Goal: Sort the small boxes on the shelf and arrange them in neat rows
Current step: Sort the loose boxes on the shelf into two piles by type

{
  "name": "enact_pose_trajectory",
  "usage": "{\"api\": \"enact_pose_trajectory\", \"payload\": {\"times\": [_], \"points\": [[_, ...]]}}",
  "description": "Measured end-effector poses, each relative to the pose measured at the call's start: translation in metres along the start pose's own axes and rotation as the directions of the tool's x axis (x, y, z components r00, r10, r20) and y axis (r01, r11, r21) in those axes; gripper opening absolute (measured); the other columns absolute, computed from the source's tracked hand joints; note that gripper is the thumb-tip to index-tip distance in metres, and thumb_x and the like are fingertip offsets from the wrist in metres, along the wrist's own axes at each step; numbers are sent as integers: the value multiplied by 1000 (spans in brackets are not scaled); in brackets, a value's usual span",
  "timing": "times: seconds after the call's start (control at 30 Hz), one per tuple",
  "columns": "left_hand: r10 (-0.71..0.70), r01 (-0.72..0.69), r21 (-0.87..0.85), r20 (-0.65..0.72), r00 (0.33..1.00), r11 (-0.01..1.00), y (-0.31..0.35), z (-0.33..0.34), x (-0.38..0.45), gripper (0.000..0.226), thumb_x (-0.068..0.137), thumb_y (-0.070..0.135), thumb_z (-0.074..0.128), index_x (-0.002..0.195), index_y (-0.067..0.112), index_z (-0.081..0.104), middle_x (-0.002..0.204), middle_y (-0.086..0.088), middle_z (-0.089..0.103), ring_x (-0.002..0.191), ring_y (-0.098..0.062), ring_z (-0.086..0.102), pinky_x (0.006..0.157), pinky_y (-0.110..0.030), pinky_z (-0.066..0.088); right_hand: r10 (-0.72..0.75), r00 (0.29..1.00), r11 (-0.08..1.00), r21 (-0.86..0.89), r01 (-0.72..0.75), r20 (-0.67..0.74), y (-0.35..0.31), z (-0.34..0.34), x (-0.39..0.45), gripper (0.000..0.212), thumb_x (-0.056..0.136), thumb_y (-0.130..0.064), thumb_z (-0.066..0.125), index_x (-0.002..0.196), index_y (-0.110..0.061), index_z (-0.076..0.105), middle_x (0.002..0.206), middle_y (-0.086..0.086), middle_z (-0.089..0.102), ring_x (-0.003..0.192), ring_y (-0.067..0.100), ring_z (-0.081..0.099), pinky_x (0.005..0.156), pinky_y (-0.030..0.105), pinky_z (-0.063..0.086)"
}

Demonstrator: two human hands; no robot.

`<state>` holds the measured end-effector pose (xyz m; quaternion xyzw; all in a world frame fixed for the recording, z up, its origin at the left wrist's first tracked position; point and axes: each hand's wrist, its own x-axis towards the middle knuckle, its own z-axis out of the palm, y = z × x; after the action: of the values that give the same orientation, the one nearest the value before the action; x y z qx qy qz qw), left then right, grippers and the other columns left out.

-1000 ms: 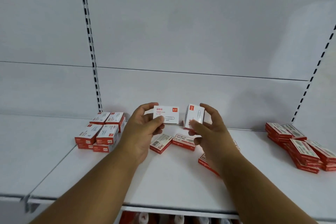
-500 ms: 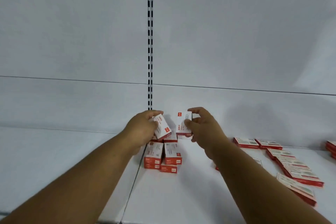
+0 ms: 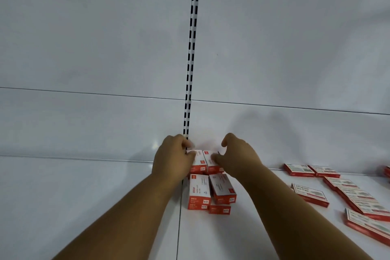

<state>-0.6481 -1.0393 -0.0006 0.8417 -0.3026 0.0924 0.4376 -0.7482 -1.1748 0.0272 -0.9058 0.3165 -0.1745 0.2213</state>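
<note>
Two hands were seen reaching to the back of the white shelf (image 3: 126, 207), at the foot of the slotted upright (image 3: 191, 59). The left hand (image 3: 174, 160) was curled over the left rear box (image 3: 199, 161), its fingers bent round the far edge and its thumb against the near side. The right hand (image 3: 236, 158) was curled at the right rear box (image 3: 212, 163), fingertips pressed on its top; whether that box was fully gripped could not be told. Both rear boxes were noted side by side, touching, on top of the stacked group (image 3: 211, 192) of red-and-white small boxes. Directly in front of them, two further boxes were observed lying lengthwise, the right one slightly skewed, with lower boxes showing beneath their near ends. The stack was set just right of the seam between two shelf panels. Well apart, on the right of the shelf, loose boxes (image 3: 348, 194) were recorded lying flat and unevenly angled, some overlapping, with two placed against the back panel (image 3: 295, 48). A bright reflection was noted high on that panel.
</note>
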Motion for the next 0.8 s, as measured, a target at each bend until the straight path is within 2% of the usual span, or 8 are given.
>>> {"api": "enact_pose_trajectory", "payload": {"times": [0.07,0.13,0.23,0.37,0.5,0.6,0.7,0.8], "points": [[32,-31,16,-29,999,999,-3,0,-1,16,88,39,67,91,33,52,95,12,55,77,-4,55,55,-12,36,23,1000,1000,19,-23,-19,0,1,-2,39,83,-45,71,106,-28,45,93,-6,60,74,11,63,61,25,53],[54,-54,3,-46,997,999,-3,-3,-1,16,91,46,60,91,32,52,93,13,56,76,-4,56,55,-12,35,16,996,999,53,-12,-84,0,-1,-3,37,83,-46,70,105,-30,45,96,-6,61,71,8,60,54,19,46],[126,-128,-21,-76,989,992,8,-11,-6,14,91,47,58,92,34,53,90,19,54,75,-3,56,56,-10,34,-47,978,995,72,63,-202,0,-14,-9,31,86,-49,65,105,-30,49,90,-9,59,66,4,56,49,17,37],[282,-282,30,6,959,959,34,-12,-31,17,89,44,63,98,42,48,94,23,48,83,-6,52,64,-6,34,-134,964,990,9,140,-230,4,-30,-26,26,87,-47,65,103,-31,54,95,-10,59,71,1,52,52,13,33],[443,-449,49,95,891,892,63,-10,-52,23,91,44,58,113,38,53,105,19,54,95,-4,49,77,-18,43,-198,938,976,28,214,-285,23,-54,-55,38,88,-39,67,121,-31,51,117,-7,53,81,4,57,67,17,41],[531,-543,33,166,831,839,87,-7,-66,24,92,47,56,113,38,54,101,21,52,91,-3,49,72,-18,38,-237,906,967,1,254,-350,53,-77,-81,43,88,-35,68,126,-33,47,126,-7,47,82,3,59,66,10,40],[561,-584,22,249,789,811,112,10,-83,22,90,46,58,112,40,54,98,23,50,88,-2,51,66,-15,34,-211,903,975,-21,219,-375,97,-102,-107,37,87,-35,68,120,-36,50,118,-13,49,83,-2,57,65,8,37],[601,-638,-10,346,721,770,140,37,-97,22,91,42,56,113,39,54,103,21,54,92,-2,51,69,-17,35,-157,936,986,-99,132,-315,148,-128,-126,26,86,-35,69,108,-33,57,100,-15,56,82,-3,55,63,8,34]]}}
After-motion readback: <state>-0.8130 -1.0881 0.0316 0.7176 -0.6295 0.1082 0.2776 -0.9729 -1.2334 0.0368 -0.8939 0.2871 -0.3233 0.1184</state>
